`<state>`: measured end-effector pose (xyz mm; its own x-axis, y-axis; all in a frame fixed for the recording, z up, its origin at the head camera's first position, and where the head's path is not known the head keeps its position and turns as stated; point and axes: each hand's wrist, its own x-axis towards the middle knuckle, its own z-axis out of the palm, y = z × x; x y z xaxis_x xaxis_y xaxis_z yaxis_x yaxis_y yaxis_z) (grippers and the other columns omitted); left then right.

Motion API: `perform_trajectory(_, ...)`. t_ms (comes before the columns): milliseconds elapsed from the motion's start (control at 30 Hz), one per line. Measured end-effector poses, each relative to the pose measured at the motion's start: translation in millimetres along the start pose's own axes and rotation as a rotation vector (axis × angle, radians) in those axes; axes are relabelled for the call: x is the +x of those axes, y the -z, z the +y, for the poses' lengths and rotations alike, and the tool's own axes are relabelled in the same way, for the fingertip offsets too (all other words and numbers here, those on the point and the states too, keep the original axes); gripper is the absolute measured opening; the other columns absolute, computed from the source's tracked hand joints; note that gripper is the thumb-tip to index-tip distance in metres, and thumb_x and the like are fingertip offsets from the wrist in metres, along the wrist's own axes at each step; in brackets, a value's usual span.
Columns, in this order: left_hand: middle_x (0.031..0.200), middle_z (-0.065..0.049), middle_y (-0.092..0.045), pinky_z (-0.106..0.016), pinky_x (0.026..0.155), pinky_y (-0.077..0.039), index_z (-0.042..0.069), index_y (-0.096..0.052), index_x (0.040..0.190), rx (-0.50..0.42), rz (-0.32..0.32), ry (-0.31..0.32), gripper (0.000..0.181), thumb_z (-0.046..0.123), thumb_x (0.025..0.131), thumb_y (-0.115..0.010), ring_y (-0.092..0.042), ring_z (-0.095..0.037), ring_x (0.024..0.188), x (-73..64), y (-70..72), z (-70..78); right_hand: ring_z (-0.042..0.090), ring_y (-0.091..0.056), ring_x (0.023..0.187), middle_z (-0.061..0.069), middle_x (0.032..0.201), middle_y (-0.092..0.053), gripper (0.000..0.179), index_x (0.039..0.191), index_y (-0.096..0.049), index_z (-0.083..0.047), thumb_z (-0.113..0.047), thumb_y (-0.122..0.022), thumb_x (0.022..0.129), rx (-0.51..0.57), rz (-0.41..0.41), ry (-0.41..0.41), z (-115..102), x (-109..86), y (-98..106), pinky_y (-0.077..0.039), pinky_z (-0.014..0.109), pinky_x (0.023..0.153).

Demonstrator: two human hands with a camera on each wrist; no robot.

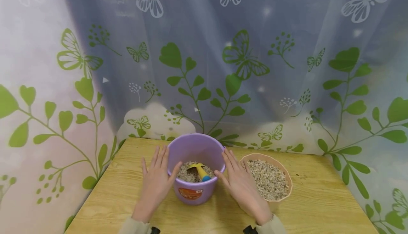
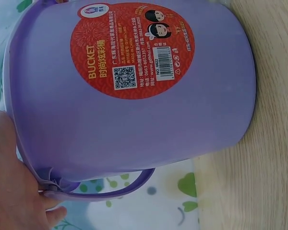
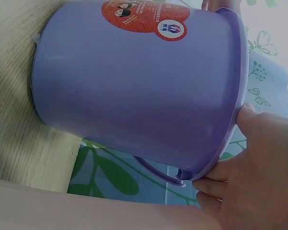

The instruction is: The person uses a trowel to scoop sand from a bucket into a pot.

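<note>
Purple plastic bucket with a thin rim [image 1: 208, 192] stands upright on the yellow wood-grain surface [image 1: 322, 195], between my hands. My left hand [image 1: 157, 182] lies at its left side, my right hand [image 1: 240, 186] at its right, both touching the rim. Fingers of both: largely straight, somewhat spread, pointing away from me; thumbs apart, toward the near rim. Red printed label [image 1: 190, 193] on the bucket's near wall. Purple curved handle [image 2: 101, 197] hangs at the far side.

Inside the bucket: pale, mixed-colour grit [image 1: 183, 174], and on it a small yellow tool with a blue end [image 1: 200, 172].

To the right, partly behind my right hand: peach round tub with a scalloped rim [image 1: 290, 184], holding more speckled grit [image 1: 269, 181]. Whether hand and tub touch, I cannot tell.
</note>
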<state>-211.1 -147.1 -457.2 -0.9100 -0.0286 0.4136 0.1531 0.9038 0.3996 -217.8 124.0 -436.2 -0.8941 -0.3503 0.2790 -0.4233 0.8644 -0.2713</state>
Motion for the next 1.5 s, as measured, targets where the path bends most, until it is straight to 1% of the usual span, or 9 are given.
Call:
perform_trajectory(133, 0.164, -0.014, -0.027, -0.067, 0.117, 0.005, 0.003, -0.03, 0.157, -0.015, -0.007, 0.01, 0.079, 0.059, 0.103, -0.04, -0.016, -0.033, 0.154, -1.1, -1.7, 2.6, 0.023, -0.018, 0.154, 0.001, 0.168, -0.011, 0.073, 0.16, -0.025, -0.01, -0.057, -0.037, 0.106, -0.007, 0.006, -0.002, 1.9, -3.3, 1.2, -0.016, 0.061, 0.119)
perform_trajectory(233, 0.164, -0.013, -0.027, -0.067, 0.117, 0.005, 0.003, -0.03, 0.157, -0.029, 0.0, 0.016, 0.078, 0.059, 0.103, -0.041, -0.016, -0.032, 0.154, -2.7, -2.4, 3.8, 0.022, -0.017, 0.154, 0.0, 0.168, -0.01, 0.073, 0.161, -0.025, -0.011, -0.057, -0.036, 0.106, -0.006, 0.009, 0.004, 3.0, -5.1, 1.3, -0.016, 0.061, 0.119)
perform_trajectory(433, 0.164, -0.013, -0.029, -0.068, 0.116, 0.002, 0.004, -0.032, 0.157, -0.04, 0.021, 0.02, 0.077, 0.058, 0.103, -0.043, -0.017, -0.033, 0.154, -6.3, -3.1, 5.9, 0.022, -0.016, 0.154, -0.001, 0.168, -0.01, 0.072, 0.161, -0.023, -0.012, -0.055, -0.039, 0.106, 0.004, 0.02, 0.016, 5.0, -7.9, 0.0, -0.016, 0.061, 0.119)
perform_trajectory(600, 0.163, -0.013, -0.029, -0.068, 0.116, 0.001, 0.003, -0.032, 0.157, -0.035, 0.024, 0.022, 0.077, 0.058, 0.103, -0.043, -0.018, -0.033, 0.154, -7.6, -2.5, 8.4, 0.024, -0.018, 0.154, 0.001, 0.168, -0.012, 0.072, 0.161, -0.024, -0.01, -0.056, -0.037, 0.106, 0.006, 0.037, 0.023, 5.8, -9.7, -0.4, -0.017, 0.061, 0.118)
perform_trajectory(867, 0.163, -0.013, -0.03, -0.069, 0.116, -0.001, 0.003, -0.033, 0.156, -0.02, 0.02, 0.017, 0.076, 0.057, 0.104, -0.042, -0.019, -0.034, 0.153, -7.3, -4.0, 11.8, 0.025, -0.018, 0.153, 0.0, 0.168, -0.011, 0.072, 0.161, -0.024, -0.01, -0.054, -0.039, 0.106, 0.007, 0.035, 0.002, 8.1, -12.9, -0.5, -0.019, 0.063, 0.117)
perform_trajectory(1167, 0.163, -0.013, -0.029, -0.069, 0.116, -0.001, 0.003, -0.032, 0.156, -0.018, 0.017, 0.01, 0.076, 0.057, 0.104, -0.041, -0.018, -0.033, 0.154, -7.6, -5.2, 16.2, 0.025, -0.02, 0.153, -0.001, 0.169, -0.011, 0.072, 0.161, -0.023, -0.012, -0.057, -0.036, 0.106, 0.004, 0.041, -0.004, 10.2, -16.9, 1.5, -0.018, 0.063, 0.117)
perform_trajectory(1500, 0.163, -0.013, -0.029, -0.069, 0.116, -0.001, 0.004, -0.033, 0.156, -0.018, 0.011, 0.01, 0.076, 0.057, 0.104, -0.042, -0.019, -0.033, 0.153, -8.5, -7.0, 20.3, 0.027, -0.02, 0.153, 0.001, 0.168, -0.013, 0.07, 0.161, -0.023, -0.01, -0.053, -0.038, 0.107, 0.006, 0.047, -0.012, 12.6, -21.0, 3.2, -0.02, 0.064, 0.116)
